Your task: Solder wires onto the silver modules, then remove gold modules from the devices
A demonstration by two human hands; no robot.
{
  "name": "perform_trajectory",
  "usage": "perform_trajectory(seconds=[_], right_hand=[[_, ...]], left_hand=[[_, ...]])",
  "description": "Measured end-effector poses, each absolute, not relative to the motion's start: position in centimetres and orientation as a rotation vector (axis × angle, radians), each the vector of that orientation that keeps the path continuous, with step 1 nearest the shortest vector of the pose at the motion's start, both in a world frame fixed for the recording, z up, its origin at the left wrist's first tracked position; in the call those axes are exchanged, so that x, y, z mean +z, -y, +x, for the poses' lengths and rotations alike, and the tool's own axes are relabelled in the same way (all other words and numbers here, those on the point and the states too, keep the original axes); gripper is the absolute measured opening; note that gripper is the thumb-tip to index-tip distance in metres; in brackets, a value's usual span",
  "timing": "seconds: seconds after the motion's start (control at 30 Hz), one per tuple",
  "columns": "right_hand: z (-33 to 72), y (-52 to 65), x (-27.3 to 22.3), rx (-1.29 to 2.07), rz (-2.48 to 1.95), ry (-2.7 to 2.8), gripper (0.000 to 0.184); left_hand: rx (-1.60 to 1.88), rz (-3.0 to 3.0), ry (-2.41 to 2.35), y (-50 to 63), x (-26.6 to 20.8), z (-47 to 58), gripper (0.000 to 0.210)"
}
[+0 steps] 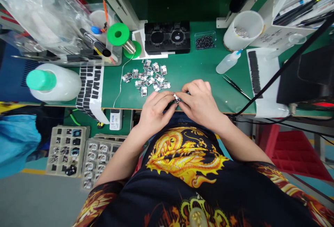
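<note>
Close together at the bench's front edge, my left hand (158, 110) and my right hand (199, 103) pinch one small silvery metal part (177, 98) between their fingertips. Fingers cover most of it, so its full shape is hidden. Just beyond my left hand lies a loose pile of similar small metal parts (150, 77), spread on the green mat (188, 70). Something dark shows by my right index finger, too covered to make out.
A black two-well fixture (167, 37) and a tray of tiny black pieces (205, 41) stand behind. A solder spool (125, 40) and white bottle (54, 82) are left. Rightward are a squeeze bottle (228, 62), tweezers (237, 87) and a black cable (287, 65).
</note>
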State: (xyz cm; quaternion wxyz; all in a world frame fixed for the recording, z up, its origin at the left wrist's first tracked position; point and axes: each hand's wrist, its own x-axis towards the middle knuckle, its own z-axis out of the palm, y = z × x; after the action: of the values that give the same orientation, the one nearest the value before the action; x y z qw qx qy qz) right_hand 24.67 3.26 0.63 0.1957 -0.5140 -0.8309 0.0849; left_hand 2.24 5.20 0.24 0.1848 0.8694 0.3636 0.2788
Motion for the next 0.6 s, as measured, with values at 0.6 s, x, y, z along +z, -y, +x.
perform_trajectory(seconds=[0.6], right_hand=[[24.52,-3.05,0.08,0.187,-1.413,2.311,0.021]], left_hand=[[0.724,2.521,-1.029,-5.6,0.18,2.25,0.018]])
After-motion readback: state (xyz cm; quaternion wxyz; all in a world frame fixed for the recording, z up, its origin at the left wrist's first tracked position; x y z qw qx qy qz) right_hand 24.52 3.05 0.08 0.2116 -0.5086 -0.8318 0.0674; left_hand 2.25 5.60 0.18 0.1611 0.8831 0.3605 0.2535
